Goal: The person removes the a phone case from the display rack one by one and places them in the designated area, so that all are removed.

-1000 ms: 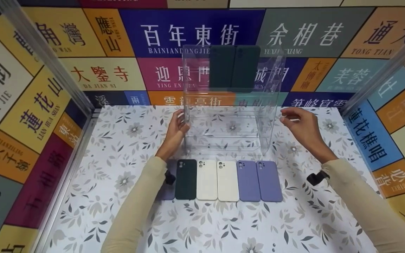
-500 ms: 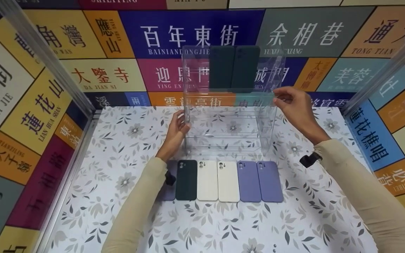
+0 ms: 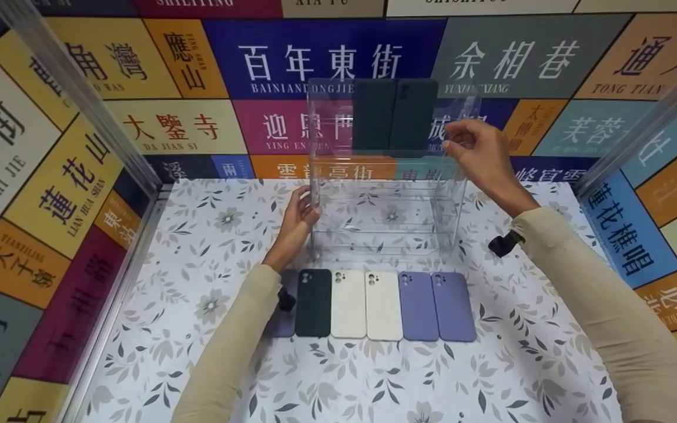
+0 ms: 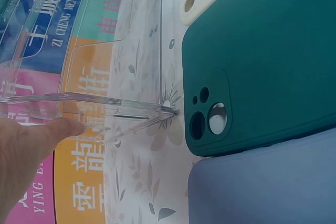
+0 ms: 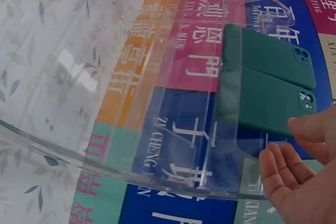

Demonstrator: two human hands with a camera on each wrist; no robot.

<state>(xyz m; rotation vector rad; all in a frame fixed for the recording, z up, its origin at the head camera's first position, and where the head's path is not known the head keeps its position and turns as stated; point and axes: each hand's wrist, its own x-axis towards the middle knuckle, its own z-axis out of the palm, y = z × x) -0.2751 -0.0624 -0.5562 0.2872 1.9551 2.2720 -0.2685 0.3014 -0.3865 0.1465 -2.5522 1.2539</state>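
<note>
A clear plastic display rack [image 3: 385, 242] with several tiers stands on the table. Two dark green phone cases [image 3: 372, 114] stand side by side in its top tier. My left hand [image 3: 296, 220] holds the rack's left side, thumb [image 4: 65, 127] along the clear wall. My right hand [image 3: 476, 150] hovers by the rack's upper right, its fingers loosely bent and nothing between them. In the right wrist view its thumb [image 5: 310, 129] appears close to the edge of the nearer green case [image 5: 268, 100]; whether they touch I cannot tell.
In front of the rack lies a row of phone cases: a dark green case [image 3: 313, 302], two cream cases [image 3: 348, 304] and two purple cases [image 3: 418, 305]. Another purple case [image 3: 282, 329] is partly hidden by my left forearm. Lettered panels [image 3: 321, 50] surround the flower-patterned table [image 3: 197, 346].
My right hand has risen and moved left, from beside the rack up to its top tier near the green cases. My left hand stays at the rack's left side.
</note>
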